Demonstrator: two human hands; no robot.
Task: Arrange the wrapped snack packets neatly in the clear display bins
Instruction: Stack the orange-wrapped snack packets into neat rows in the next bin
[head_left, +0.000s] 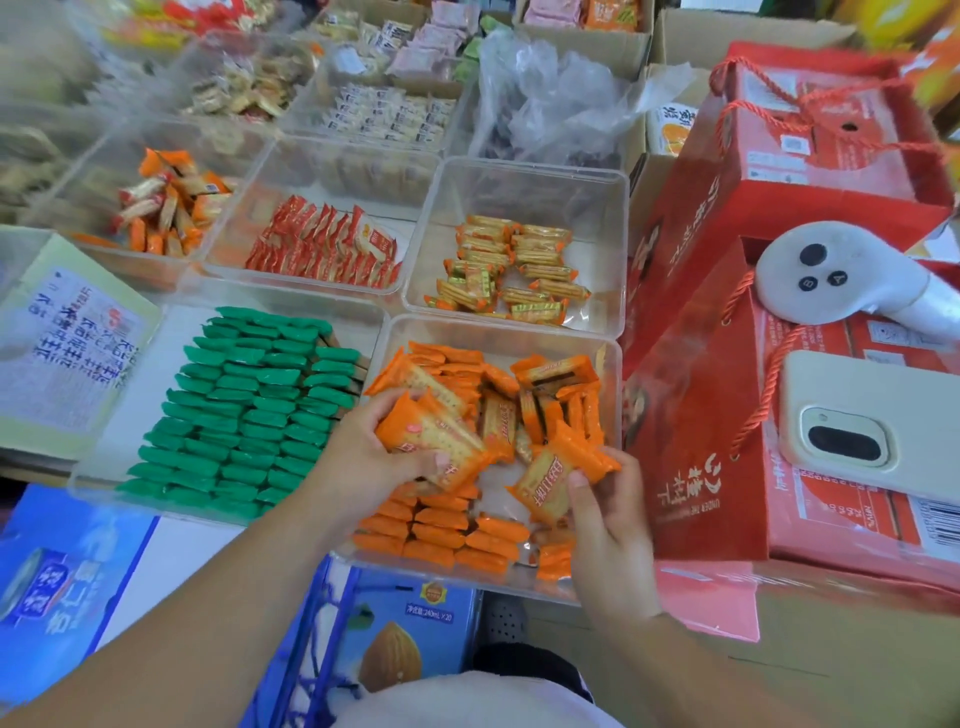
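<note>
A clear display bin (613, 364) in front of me holds many orange wrapped cracker packets (457, 540), some lined up in rows at its near side, others loose at the back. Over the bin's left half, my left hand (363, 462) grips a stack of orange packets (436, 441). My right hand (608, 519) pinches a single orange packet (556, 473) above the bin's right side. Left of it, another bin holds tidy rows of green packets (249, 410).
Farther bins hold yellow packets (509, 270), red-white packets (327, 249) and orange-red packets (166, 202). Red gift boxes (727, 415) stand right of the bins, with a white controller (841, 275) and a phone (872, 426) on top. Blue cartons (384, 639) lie below.
</note>
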